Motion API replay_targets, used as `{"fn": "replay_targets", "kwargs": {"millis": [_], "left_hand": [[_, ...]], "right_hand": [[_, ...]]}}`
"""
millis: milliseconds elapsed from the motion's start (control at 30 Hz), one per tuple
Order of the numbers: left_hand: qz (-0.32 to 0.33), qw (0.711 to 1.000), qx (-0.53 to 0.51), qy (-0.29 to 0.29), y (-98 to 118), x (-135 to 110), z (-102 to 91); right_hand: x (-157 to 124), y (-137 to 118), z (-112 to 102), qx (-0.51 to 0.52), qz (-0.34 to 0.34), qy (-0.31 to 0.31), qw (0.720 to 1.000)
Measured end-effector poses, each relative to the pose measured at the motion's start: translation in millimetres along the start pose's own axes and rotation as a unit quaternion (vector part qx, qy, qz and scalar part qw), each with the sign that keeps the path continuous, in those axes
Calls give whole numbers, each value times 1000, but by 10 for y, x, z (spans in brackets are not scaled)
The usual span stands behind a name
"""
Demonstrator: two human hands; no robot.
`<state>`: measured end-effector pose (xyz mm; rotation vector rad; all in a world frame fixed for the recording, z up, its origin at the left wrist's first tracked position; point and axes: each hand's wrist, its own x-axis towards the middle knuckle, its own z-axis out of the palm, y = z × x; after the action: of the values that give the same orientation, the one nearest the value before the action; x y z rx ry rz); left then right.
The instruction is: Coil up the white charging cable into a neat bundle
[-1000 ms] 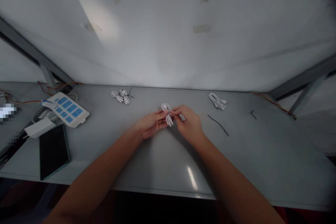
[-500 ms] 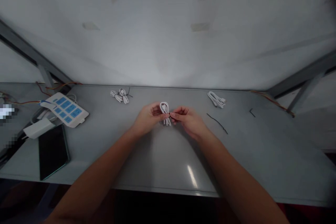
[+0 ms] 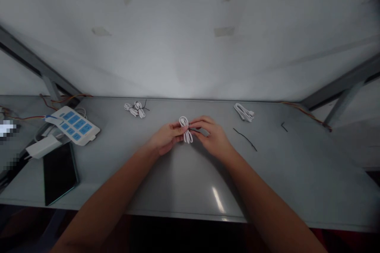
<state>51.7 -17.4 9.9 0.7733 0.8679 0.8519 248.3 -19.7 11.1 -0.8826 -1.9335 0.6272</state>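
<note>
A small coiled white cable (image 3: 185, 128) stands between my two hands above the middle of the grey table (image 3: 166, 182). My left hand (image 3: 164, 139) pinches the coil's middle from the left. From the right, my right hand (image 3: 211, 136) pinches a thin black tie at the coil's waist. Two tied white cable coils (image 3: 135, 109) lie at the back left. Another white coil (image 3: 244, 112) lies at the back right, with a loose black tie (image 3: 246, 139) in front of it.
A white power strip with blue sockets (image 3: 73, 125), a white adapter (image 3: 43, 146) and a dark phone (image 3: 59, 172) lie at the left. A short black tie piece (image 3: 284, 127) and coloured wires (image 3: 308, 114) are at the right. Metal frame legs stand at both sides.
My hands kept working the black tie around the coil's waist; the coil shifted slightly left, and my right fingers now curl over it.
</note>
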Motion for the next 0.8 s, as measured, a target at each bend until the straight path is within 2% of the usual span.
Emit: {"fn": "replay_targets", "kwargs": {"millis": [300, 400, 533, 600, 700, 767, 800], "left_hand": [[-53, 998, 36, -20, 46, -50, -13], [-27, 997, 62, -25, 38, -49, -13], [58, 985, 163, -15, 48, -60, -7], [123, 957, 261, -13, 66, -85, -8], [241, 877, 415, -10, 85, -141, -17], [279, 830, 483, -10, 69, -164, -27], [278, 817, 504, -9, 48, -162, -32]], "right_hand": [[-43, -103, -36, -25, 18, -49, 998], [-44, -120, -38, -18, 51, -56, 997], [-41, -84, 1, 64, 179, -68, 979], [-38, -30, 24, 117, 240, -79, 960], [-28, 69, 35, 172, 294, -67, 938], [-16, 110, 20, 207, 311, -40, 927], [-9, 115, 7, 224, 312, -27, 923]]}}
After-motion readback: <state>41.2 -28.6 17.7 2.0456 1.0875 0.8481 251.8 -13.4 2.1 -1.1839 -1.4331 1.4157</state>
